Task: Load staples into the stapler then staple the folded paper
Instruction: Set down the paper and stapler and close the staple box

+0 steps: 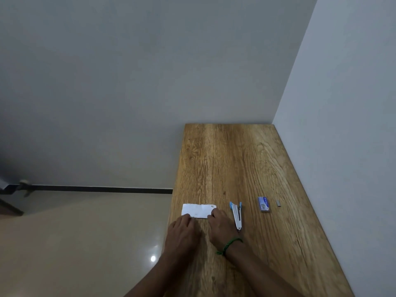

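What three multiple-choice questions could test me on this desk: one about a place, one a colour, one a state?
1. Where is the staple box?
A. on the floor
B. against the wall
C. right of the stapler

2. What colour is the wristband on the right wrist?
A. red
B. green
C. yellow

3. What are the left hand and right hand doing?
A. touching the folded paper
B. gripping the stapler
C. hanging in the air

Answers:
1. C: the box lies to the stapler's right, apart from it.
2. B: the braided band is green.
3. A: the fingers of both hands rest on the paper's near edge.
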